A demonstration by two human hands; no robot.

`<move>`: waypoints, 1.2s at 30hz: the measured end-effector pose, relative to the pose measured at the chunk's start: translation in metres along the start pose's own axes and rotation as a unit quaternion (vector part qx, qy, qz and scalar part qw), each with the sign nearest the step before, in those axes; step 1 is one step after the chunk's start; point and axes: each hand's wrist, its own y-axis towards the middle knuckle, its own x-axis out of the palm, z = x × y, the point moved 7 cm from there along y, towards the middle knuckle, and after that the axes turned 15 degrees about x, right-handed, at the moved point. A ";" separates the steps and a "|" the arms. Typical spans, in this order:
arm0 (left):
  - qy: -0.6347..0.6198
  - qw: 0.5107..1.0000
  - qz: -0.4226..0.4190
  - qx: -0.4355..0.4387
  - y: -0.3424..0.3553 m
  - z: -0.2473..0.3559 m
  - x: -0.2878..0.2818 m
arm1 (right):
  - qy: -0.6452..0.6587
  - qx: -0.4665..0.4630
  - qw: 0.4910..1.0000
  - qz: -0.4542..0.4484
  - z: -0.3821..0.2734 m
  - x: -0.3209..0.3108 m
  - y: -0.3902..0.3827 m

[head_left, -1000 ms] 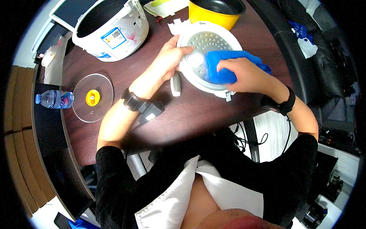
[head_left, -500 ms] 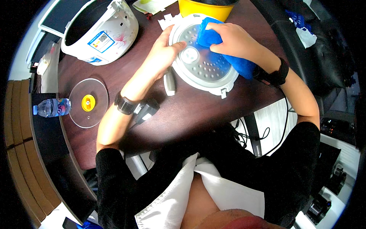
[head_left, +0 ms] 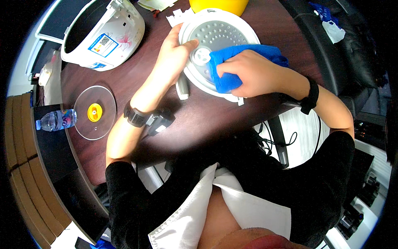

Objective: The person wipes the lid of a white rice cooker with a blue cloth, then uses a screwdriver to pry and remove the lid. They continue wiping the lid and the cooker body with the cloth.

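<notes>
A: Landmark for this entry?

B: Dimpled lid (head_left: 219, 31), one, white-rimmed, metal-faced, at the dark table (head_left: 195, 120); whether flat or tipped, cannot tell.

A: Items, from the left.

B: Water bottle (head_left: 57, 120), one, well apart to the dimpled lid's left. Glass lid (head_left: 95, 128), clear, yellow-knobbed, nearer on that side. White cooker body (head_left: 128, 29), flowered, open-topped, up and left of the dimpled lid.

A: Then?

B: Left hand (head_left: 174, 52), at the dimpled lid's left rim — closed on it, thumb over the edge, other fingers mostly hidden. Grey handle (head_left: 181, 88), just below that rim. Yellow pot (head_left: 217, 5), beyond the dimpled lid's top edge, cut by the view. Blue cloth (head_left: 224, 58), bunched, across the dimpled lid's lower right. Right hand (head_left: 251, 72), last: fingers curled, closed on the cloth, holding it against the metal.

A: Step in hand?

B: Wiping, by my judgement. The next stroke would call for a firm pinch on the rim — and cloth pressed evenly over the dimples.
</notes>
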 end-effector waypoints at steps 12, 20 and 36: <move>0.062 0.997 -0.017 0.037 -0.005 -0.008 -0.009 | 0.001 0.087 0.986 0.139 0.047 -0.028 0.027; 0.051 0.998 -0.010 0.033 -0.003 -0.003 -0.006 | -0.067 -0.002 0.996 0.055 0.007 -0.005 0.000; 0.025 1.000 -0.015 -0.001 0.007 -0.004 -0.011 | -0.061 0.011 0.935 0.350 0.046 -0.082 -0.009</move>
